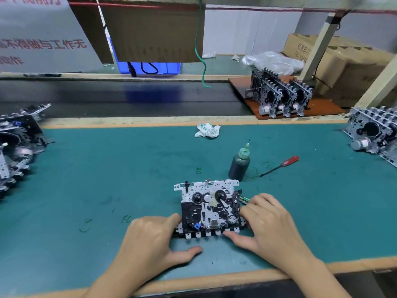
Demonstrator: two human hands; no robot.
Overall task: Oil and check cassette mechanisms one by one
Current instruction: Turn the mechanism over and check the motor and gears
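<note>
Holding cassette mechanism [209,209] | left hand [150,237] | right hand [268,220] apparently pinching edge

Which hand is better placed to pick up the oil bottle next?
Probably the right hand. The oil bottle stands just beyond the mechanism on its right side, nearly straight ahead of that hand. The left hand holds the mechanism's left edge and would have to cross over it.
</note>
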